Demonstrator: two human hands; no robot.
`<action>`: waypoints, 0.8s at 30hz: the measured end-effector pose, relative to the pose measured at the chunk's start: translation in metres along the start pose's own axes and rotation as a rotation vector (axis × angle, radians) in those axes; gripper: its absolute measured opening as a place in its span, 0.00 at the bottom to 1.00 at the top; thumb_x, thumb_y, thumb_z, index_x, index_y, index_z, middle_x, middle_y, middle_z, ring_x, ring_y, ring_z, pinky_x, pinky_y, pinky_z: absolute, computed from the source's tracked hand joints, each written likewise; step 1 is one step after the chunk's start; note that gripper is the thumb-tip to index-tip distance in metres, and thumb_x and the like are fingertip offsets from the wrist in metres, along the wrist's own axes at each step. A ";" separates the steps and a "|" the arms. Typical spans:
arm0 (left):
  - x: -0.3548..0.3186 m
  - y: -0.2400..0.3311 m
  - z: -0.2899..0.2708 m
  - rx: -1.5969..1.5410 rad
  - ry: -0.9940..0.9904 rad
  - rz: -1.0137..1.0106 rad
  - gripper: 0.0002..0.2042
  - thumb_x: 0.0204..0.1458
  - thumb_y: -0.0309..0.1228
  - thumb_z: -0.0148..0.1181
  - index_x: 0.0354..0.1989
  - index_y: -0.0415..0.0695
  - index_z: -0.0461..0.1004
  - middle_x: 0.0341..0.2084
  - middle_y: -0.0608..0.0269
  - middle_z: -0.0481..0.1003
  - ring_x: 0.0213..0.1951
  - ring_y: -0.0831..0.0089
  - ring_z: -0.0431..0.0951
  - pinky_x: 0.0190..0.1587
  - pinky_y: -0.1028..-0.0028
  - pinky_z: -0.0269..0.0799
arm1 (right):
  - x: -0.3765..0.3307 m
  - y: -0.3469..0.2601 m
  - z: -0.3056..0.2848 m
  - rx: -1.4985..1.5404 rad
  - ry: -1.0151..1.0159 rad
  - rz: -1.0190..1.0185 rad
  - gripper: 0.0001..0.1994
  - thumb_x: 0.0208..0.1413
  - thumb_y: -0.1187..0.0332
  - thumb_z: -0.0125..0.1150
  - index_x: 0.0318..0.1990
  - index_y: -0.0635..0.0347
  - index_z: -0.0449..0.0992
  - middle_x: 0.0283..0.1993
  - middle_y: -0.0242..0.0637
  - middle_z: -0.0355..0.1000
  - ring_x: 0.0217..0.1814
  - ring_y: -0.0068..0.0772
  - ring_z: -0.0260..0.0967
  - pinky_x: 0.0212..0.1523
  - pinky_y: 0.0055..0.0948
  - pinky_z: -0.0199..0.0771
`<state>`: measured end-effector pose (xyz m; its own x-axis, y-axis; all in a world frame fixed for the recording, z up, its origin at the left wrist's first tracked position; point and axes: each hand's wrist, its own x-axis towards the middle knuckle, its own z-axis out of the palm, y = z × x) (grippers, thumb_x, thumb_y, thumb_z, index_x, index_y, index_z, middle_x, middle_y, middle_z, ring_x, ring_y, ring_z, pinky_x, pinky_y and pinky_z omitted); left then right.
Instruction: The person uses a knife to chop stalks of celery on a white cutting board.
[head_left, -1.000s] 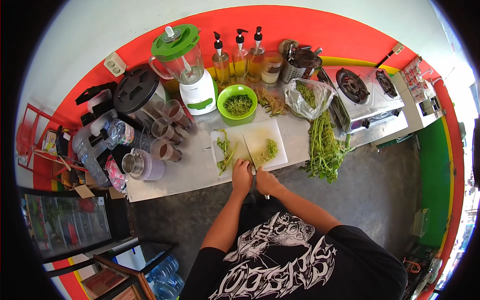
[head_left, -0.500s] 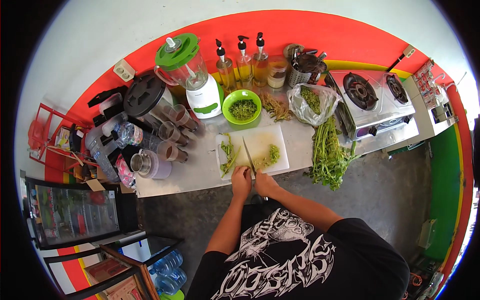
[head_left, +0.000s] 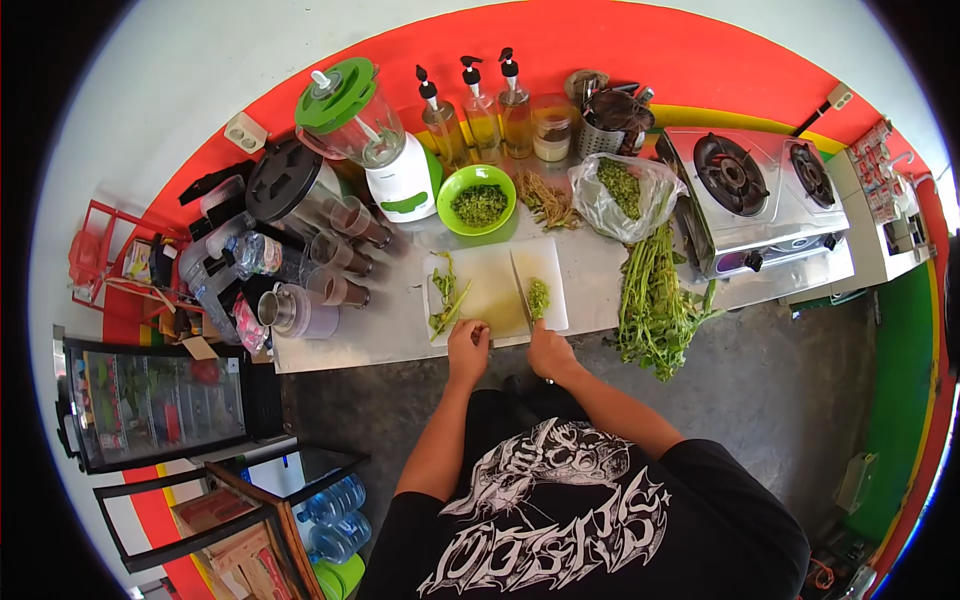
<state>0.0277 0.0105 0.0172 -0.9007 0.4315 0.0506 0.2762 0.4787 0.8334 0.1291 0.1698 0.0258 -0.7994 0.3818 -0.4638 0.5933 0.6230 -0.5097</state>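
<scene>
My right hand [head_left: 550, 352] grips a knife [head_left: 520, 284] at the front edge of a white cutting board [head_left: 492, 265]. Its blade points away from me and lies against the left side of a small pile of chopped green stems [head_left: 538, 296]. At the board's near left edge, my left hand [head_left: 468, 346] is curled closed; whatever its fingers may hold is hidden. Just beyond it, uncut leafy green stalks [head_left: 447, 296] lie along the left side of the board. A wet greenish stain marks the board between the stalks and the blade.
Behind the board stands a green bowl [head_left: 478, 232] of chopped greens, beside trimmed roots [head_left: 547, 198]. A plastic bag [head_left: 610, 215], a leafy bunch [head_left: 655, 310] overhanging the counter and a gas stove [head_left: 765, 235] are to the right. Leftward are a blender [head_left: 400, 185] and tumblers [head_left: 345, 292].
The knife and my right hand have moved right, pushing the chopped pile toward the board's right edge. My left hand has drawn left, away from the knife. The view has shifted slightly.
</scene>
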 end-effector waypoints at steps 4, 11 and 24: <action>0.012 -0.002 -0.007 0.033 -0.023 0.043 0.04 0.54 0.22 0.60 0.38 0.38 0.77 0.33 0.54 0.74 0.30 0.62 0.77 0.36 0.67 0.74 | 0.004 0.008 -0.007 -0.025 -0.003 -0.026 0.20 0.56 0.67 0.56 0.50 0.72 0.61 0.40 0.66 0.75 0.46 0.68 0.75 0.48 0.56 0.76; 0.035 -0.024 -0.041 0.382 0.119 0.118 0.10 0.50 0.24 0.63 0.41 0.42 0.76 0.35 0.55 0.75 0.41 0.54 0.74 0.45 0.58 0.71 | -0.001 0.005 -0.035 0.096 0.083 -0.093 0.21 0.55 0.64 0.59 0.50 0.68 0.62 0.38 0.64 0.75 0.43 0.68 0.74 0.47 0.57 0.74; 0.043 -0.008 -0.078 0.345 -0.061 0.407 0.07 0.49 0.26 0.64 0.37 0.44 0.76 0.35 0.59 0.75 0.42 0.56 0.73 0.46 0.60 0.70 | -0.027 0.003 -0.039 -0.147 0.074 -0.177 0.17 0.59 0.59 0.58 0.44 0.65 0.66 0.33 0.59 0.76 0.39 0.66 0.75 0.42 0.58 0.74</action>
<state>-0.0389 -0.0341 0.0559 -0.6798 0.6730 0.2915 0.7023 0.4828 0.5231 0.1494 0.1879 0.0650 -0.8978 0.3034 -0.3193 0.4274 0.7755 -0.4647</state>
